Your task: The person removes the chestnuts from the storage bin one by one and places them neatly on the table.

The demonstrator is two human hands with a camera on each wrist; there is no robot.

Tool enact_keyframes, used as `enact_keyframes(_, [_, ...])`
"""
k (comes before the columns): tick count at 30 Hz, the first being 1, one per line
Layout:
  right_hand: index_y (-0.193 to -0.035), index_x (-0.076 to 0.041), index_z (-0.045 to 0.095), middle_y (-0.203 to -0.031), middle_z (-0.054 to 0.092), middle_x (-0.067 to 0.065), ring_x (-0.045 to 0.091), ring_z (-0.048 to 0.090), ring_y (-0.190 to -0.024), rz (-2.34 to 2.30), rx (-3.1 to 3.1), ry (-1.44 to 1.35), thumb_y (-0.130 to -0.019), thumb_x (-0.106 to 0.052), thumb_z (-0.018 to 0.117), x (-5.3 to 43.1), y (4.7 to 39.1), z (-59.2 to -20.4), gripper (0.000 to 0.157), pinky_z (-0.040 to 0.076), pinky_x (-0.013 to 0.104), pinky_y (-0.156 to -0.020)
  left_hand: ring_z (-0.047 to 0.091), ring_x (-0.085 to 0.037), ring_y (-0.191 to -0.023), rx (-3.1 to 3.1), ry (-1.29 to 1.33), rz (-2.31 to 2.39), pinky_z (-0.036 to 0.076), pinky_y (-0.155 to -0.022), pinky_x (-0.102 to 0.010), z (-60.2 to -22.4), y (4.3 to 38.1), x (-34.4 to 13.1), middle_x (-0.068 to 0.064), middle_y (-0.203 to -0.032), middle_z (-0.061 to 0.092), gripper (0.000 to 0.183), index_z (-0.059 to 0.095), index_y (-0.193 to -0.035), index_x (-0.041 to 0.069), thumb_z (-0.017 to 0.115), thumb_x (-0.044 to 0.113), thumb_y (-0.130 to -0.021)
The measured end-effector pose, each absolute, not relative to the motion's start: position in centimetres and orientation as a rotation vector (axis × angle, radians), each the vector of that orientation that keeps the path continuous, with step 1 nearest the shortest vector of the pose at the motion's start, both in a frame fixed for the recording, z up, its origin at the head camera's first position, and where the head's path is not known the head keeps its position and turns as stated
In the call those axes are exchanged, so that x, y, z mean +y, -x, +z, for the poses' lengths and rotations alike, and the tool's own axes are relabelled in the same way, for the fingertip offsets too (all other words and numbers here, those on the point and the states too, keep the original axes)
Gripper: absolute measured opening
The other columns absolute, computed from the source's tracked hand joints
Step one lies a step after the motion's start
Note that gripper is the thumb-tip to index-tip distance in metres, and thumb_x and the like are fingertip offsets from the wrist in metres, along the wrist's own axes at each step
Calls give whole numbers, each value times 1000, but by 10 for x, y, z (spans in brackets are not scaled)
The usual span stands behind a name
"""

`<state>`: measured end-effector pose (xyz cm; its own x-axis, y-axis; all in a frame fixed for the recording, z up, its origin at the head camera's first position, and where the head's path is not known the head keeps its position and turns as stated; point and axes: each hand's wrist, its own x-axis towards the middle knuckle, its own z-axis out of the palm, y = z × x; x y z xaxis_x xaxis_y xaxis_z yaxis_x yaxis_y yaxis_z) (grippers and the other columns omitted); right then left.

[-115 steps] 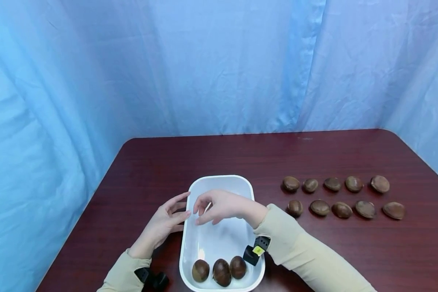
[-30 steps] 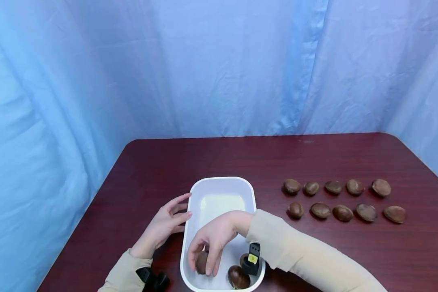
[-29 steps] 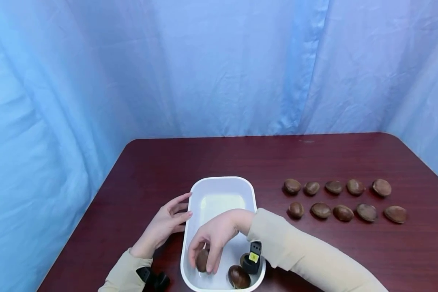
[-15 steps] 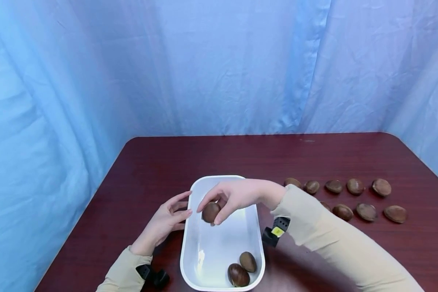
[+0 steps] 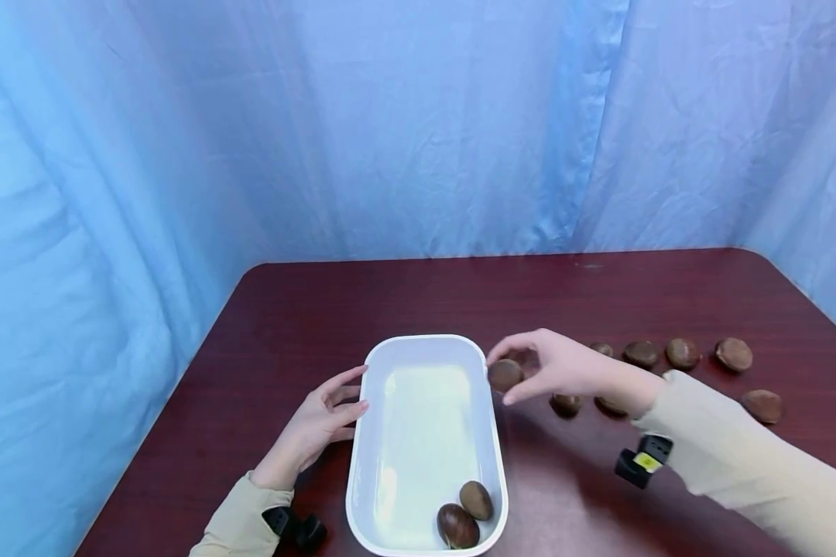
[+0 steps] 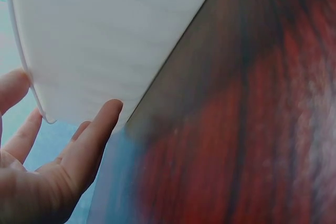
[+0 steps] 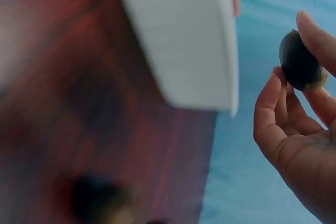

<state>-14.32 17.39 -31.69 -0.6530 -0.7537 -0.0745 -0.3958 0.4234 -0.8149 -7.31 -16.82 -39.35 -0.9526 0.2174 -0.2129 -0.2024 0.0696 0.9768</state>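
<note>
Between the thumb and fingers of my right hand (image 5: 571, 367) a brown chestnut (image 5: 505, 376) is pinched, just off the tray's right rim. The right wrist view shows the same chestnut (image 7: 298, 61), dark, with a paler end. My left hand (image 5: 313, 425) lies at the left side of the white tray (image 5: 357, 464), its loosely spread fingers touching the rim. The left wrist view has these fingers along the tray's outer wall (image 6: 100, 35). Two chestnuts lie together in the tray's near right corner, a darker one (image 5: 458, 527) and a lighter one (image 5: 476, 500).
On the right of the dark red table (image 5: 306, 309), several chestnuts sit in two rows, among them one at the far end (image 5: 734, 354) and one nearer (image 5: 762, 405). The right hand and forearm hide part of these rows. A blue curtain (image 5: 418, 139) hangs behind.
My right hand has picked a chestnut from the tray's near left, lifted it and carried it rightward past the right rim. The left hand has stayed at the tray.
</note>
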Motion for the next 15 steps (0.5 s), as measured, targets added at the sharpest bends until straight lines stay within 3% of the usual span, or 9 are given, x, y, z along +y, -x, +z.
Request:
enact_keyframes(5, [-110,-8,61,-97,59,1,0,41,-60,-1086,2381,942,-76,-20,79,211,128,-331,40,40,22,-56,66,-15,-93,2059,-18,1946,56,-79,-35,-394,73,-168,-25,-133,47,63,33,-146,10,63,17,-91])
enact_keyframes(10, [-109,-11,62,-104,62,-2,-3,50,-78,-1013,2461,1033,-77,-25,79,238,112,-345,39,45,21,-64,66,-15,-93,2062,-17,1944,56,-79,-34,-393,72,-169,-25,-133,47,62,33,-146,10,63,17,-92])
enact_keyframes(15, [-108,-16,63,-107,65,-2,-5,48,-84,-914,2537,1152,-77,-29,78,253,104,-358,36,41,20,-63,66,-14,-92,2050,-8,1960,56,-77,-33,-393,72,-169,-25,-132,47,62,33,-146,9,63,16,-92])
